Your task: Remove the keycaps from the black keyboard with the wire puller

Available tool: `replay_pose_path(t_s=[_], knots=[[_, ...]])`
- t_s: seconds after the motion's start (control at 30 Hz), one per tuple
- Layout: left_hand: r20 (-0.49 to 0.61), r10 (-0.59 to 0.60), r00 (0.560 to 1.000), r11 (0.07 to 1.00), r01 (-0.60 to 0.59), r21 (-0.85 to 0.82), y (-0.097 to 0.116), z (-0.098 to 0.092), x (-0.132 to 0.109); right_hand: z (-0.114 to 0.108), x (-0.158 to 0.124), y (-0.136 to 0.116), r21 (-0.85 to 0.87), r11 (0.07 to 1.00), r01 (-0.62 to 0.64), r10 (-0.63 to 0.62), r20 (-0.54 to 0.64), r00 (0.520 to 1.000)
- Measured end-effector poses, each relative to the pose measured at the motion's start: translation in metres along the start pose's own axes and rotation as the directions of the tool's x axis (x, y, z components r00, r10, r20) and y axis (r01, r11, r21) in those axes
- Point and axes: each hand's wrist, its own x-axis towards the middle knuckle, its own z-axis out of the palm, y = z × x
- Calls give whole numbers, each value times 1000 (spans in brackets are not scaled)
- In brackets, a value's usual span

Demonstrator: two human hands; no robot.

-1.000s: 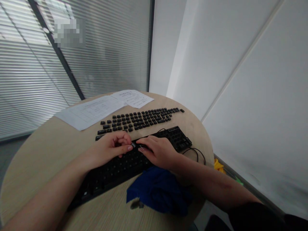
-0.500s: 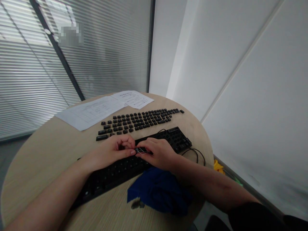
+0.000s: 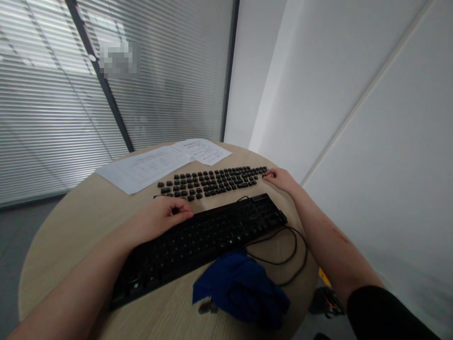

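A black keyboard lies slantwise on the round table, most of its keycaps off. My left hand rests over its upper left edge, thumb and fingers curled together; whatever may be inside is hidden. Beyond the keyboard, loose black keycaps are laid out in rows. At the right end of those rows is my right hand, low over the table, with its fingertips closed on a small dark keycap.
Printed paper sheets lie at the back left. A crumpled blue cloth is at the front, a small dark brush-like thing by its edge. The keyboard's black cable loops at the right. A white wall stands close on the right.
My right hand has left my left hand above the keyboard and moved right and away to the end of the keycap rows. The thin white wire between the hands no longer shows.
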Motion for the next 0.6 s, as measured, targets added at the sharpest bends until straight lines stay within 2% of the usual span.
replay_pose_path(t_s=[0.2,0.6], knots=[[-4,-7,1000,1000,7,4,-3,0,0,38,1,23,-3,1000,31,-31,21,999],[-8,-33,999,998,32,-45,-11,0,1,53,10,39,-42,992,118,-115,73,991]])
